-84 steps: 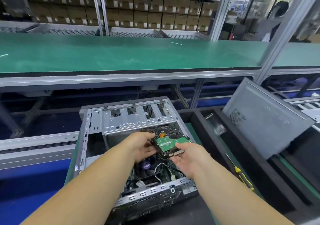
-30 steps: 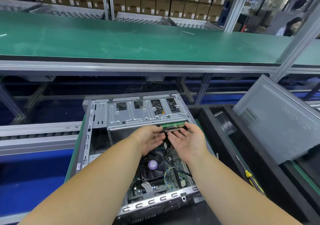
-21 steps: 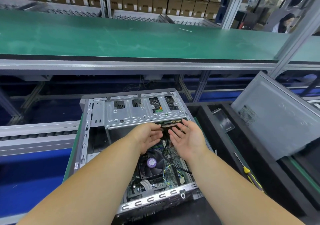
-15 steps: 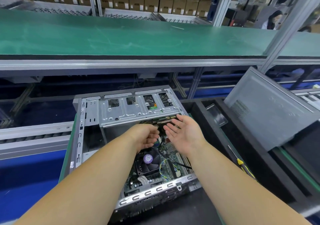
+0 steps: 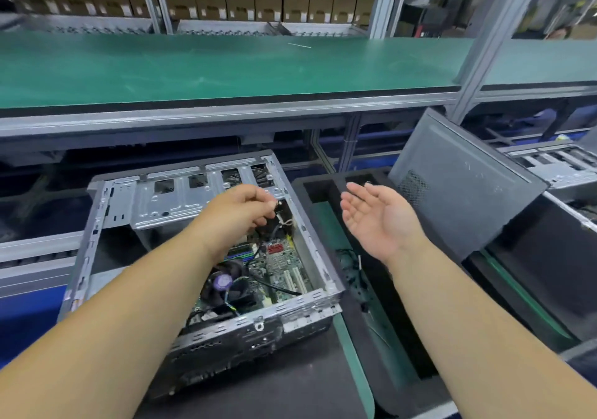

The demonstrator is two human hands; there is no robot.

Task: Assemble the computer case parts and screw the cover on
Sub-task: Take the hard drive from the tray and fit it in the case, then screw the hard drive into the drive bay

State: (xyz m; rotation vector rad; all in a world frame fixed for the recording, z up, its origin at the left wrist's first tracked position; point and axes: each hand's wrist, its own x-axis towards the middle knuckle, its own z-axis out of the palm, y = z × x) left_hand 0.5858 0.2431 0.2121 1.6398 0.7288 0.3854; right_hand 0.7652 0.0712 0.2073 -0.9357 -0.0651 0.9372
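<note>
Right hand (image 5: 376, 218) open, palm up, nearer side cover (image 5: 462, 192) leaning to its right; left hand (image 5: 242, 211) pinches a cable connector (image 5: 278, 207) inside the case (image 5: 206, 257).

Left hand (image 5: 240, 207) curled over open computer case (image 5: 206, 266); right hand (image 5: 376, 221) palm-up, fingers straight, beside leaning cover (image 5: 465, 192).

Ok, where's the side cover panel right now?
In the head view the cover panel is at the right, off the open case, leaning tilted in the black tray beside it, just beyond the open right hand.
</note>
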